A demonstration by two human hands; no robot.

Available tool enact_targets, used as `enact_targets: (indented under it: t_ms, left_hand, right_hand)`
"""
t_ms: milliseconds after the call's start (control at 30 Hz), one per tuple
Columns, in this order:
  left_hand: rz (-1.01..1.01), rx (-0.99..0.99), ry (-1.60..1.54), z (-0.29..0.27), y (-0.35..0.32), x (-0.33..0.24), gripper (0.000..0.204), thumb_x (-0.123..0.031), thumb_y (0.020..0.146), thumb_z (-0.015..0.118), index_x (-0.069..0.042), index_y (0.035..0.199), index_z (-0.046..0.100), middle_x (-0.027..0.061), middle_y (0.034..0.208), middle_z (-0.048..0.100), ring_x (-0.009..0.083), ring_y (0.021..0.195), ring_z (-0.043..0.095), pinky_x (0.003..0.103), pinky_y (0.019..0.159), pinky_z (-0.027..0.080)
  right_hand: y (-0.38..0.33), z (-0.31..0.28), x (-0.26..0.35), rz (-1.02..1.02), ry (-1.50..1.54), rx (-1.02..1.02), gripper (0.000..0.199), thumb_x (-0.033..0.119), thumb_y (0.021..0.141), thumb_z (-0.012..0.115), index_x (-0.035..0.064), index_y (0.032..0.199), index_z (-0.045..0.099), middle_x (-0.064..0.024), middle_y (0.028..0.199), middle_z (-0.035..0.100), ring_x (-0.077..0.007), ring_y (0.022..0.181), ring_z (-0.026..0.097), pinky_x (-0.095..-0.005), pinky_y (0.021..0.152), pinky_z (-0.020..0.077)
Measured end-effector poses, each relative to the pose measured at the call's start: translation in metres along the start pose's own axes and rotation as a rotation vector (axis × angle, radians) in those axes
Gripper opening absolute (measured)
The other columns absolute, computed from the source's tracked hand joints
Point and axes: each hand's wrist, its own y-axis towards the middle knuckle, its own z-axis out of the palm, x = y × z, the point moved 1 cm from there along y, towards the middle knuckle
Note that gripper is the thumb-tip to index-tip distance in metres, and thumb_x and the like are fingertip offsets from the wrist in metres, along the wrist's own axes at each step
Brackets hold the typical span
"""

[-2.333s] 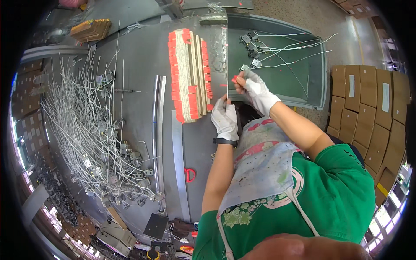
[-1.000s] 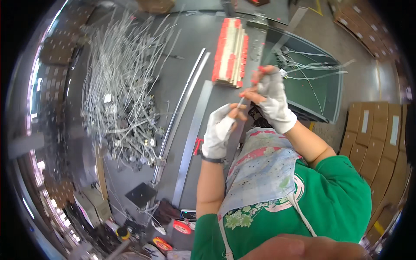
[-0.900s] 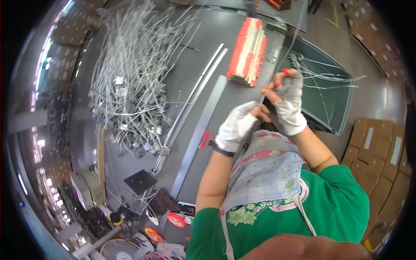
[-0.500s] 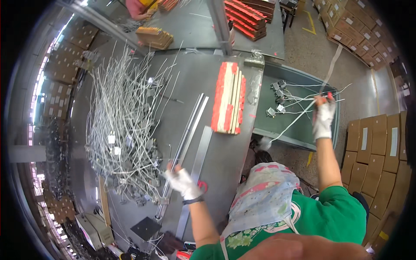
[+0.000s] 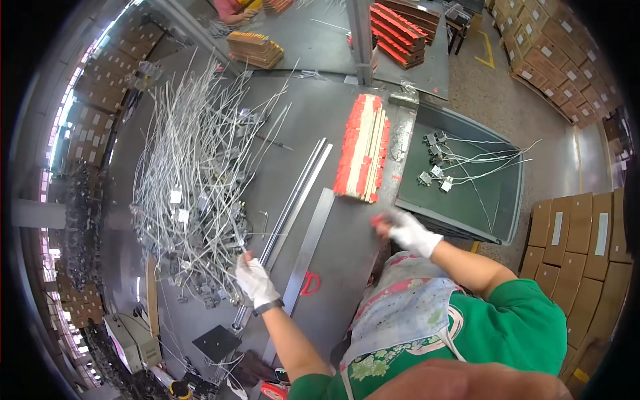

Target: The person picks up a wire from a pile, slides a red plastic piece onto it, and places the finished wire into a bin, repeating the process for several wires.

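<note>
A large tangled pile of grey-white cables [image 5: 193,153] with small metal-cased connectors lies on the left of the grey workbench. My left hand [image 5: 257,283], in a white glove with bare fingertips, is at the pile's near right edge. Its fingers are closed at the connectors; what they hold is hidden. My right hand [image 5: 412,233], gloved the same way, is over the bench's right edge, apart from the bin, its fingers smeared by motion. Several cables with connectors [image 5: 437,170] lie in the grey-green bin [image 5: 460,210] on the right.
A red-and-cream stack of strips [image 5: 360,150] stands near the bench's right edge. Metal rails [image 5: 293,200], a flat metal bar [image 5: 310,243] and red-handled scissors [image 5: 310,284] lie mid-bench. Cardboard boxes [image 5: 567,247] stand at right. Across the bench, another person's hand [image 5: 245,15] shows.
My right hand has let go of a cable, now in the bin, and swung left over the bench edge. My left hand has moved slightly left and nearer, closing at the pile.
</note>
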Motion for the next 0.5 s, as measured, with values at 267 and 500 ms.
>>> enact_targets:
  t_ms: [267, 500]
  left_hand:
    - [-0.667, 0.531, -1.012, -0.082, -0.133, -0.077, 0.022, -0.024, 0.089, 0.052, -0.003, 0.095, 0.057, -0.0010, 0.062, 0.050, 0.0074, 0.053, 0.049, 0.020, 0.049, 0.038]
    - [-0.257, 0.793, -0.399, -0.121, -0.170, -0.017, 0.026, -0.024, 0.084, 0.058, -0.001, 0.097, 0.060, -0.0002, 0.067, 0.054, 0.0108, 0.055, 0.048, 0.025, 0.051, 0.038]
  right_hand:
    - [-0.006, 0.146, 0.043, 0.302, 0.082, 0.514, 0.041, 0.028, 0.084, 0.058, 0.0056, 0.117, 0.048, -0.0043, 0.093, 0.058, -0.0117, 0.086, 0.052, -0.0241, 0.070, 0.0425]
    - [0.021, 0.166, 0.082, 0.078, 0.408, 0.375, 0.040, 0.034, 0.083, 0.059, 0.0069, 0.112, 0.051, -0.0020, 0.086, 0.058, -0.0033, 0.058, 0.042, -0.0166, 0.047, 0.0294]
